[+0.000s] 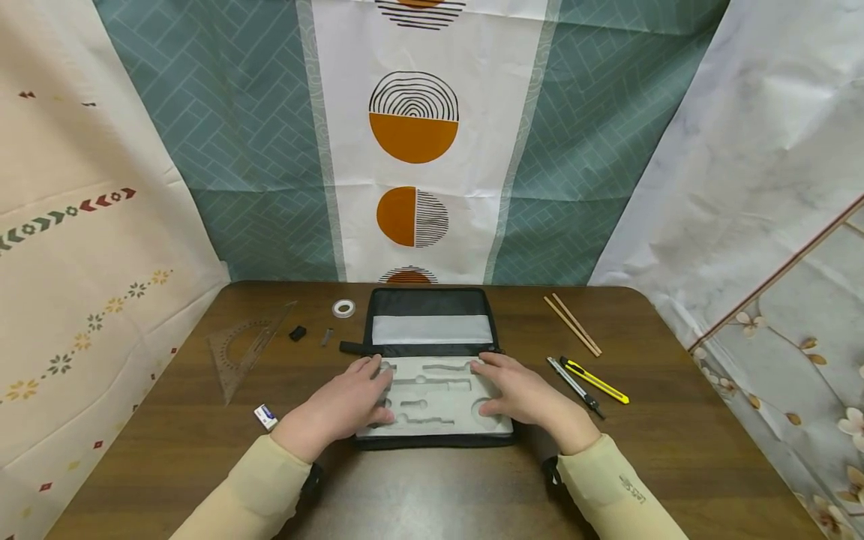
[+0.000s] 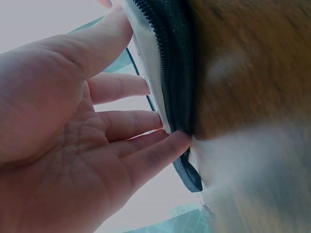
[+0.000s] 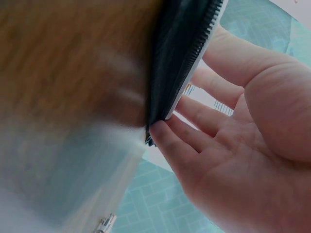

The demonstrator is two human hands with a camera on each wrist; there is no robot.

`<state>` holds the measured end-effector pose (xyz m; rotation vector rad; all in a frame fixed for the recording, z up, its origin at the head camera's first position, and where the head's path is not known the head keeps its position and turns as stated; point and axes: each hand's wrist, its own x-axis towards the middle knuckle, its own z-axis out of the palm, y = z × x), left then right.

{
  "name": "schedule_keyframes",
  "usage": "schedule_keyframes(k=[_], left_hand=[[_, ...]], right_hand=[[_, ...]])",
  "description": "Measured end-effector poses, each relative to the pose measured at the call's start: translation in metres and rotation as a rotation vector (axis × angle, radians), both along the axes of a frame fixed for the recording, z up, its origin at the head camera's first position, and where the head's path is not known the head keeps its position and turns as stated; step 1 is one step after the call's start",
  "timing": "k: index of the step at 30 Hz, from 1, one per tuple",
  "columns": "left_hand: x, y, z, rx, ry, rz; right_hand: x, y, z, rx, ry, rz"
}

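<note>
Sleeve lettering (image 1: 632, 489) unclear, hands (image 1: 347, 405) (image 1: 523, 394) on case (image 1: 435, 441)

Sleeves (image 1: 253, 484) at seven and five o'clock are pale yellow; the latter bears dark lettering (image 1: 632, 489); black wristbands (image 1: 551, 471) adjoin both.

You are at a little desk spot with cloth hung around it; it is hard to tell if that is in a home or an office. Past your brown wooden tabletop (image 1: 682, 457) hangs a blue-green and white cloth (image 1: 236, 150) with orange circles. On your left is a cream cloth (image 1: 67, 270) with little flowers, and on your right a shiny pale sheet (image 1: 736, 195) with blossoms. The clear triangle (image 1: 232, 376), the yellow cutter (image 1: 597, 381) and the black case (image 1: 432, 350) look like school or desk things.
</note>
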<state>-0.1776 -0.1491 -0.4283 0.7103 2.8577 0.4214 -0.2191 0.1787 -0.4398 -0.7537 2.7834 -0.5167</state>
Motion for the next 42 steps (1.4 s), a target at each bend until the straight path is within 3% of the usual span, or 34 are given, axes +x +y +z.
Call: schedule_keyframes(k=[13, 24, 30, 34, 42], left_hand=[[0.001, 0.001, -0.002, 0.007, 0.016, -0.014], [0.002, -0.001, 0.006, 0.003, 0.052, -0.047], [0.003, -0.021, 0.010, 0.003, 0.136, -0.105], [0.006, -0.039, 0.014, -0.035, 0.182, -0.099], [0.017, -0.077, 0.012, -0.087, 0.186, -0.059]], right_hand=[[0.000, 0.004, -0.002, 0.003, -0.008, 0.007], [-0.001, 0.004, -0.001, 0.011, -0.009, 0.006], [-0.002, 0.002, 0.001, 0.022, -0.006, 0.017], [-0.002, 0.001, 0.003, 0.023, -0.005, 0.024], [-0.002, 0.002, 0.003, 0.027, 0.007, 0.033]])
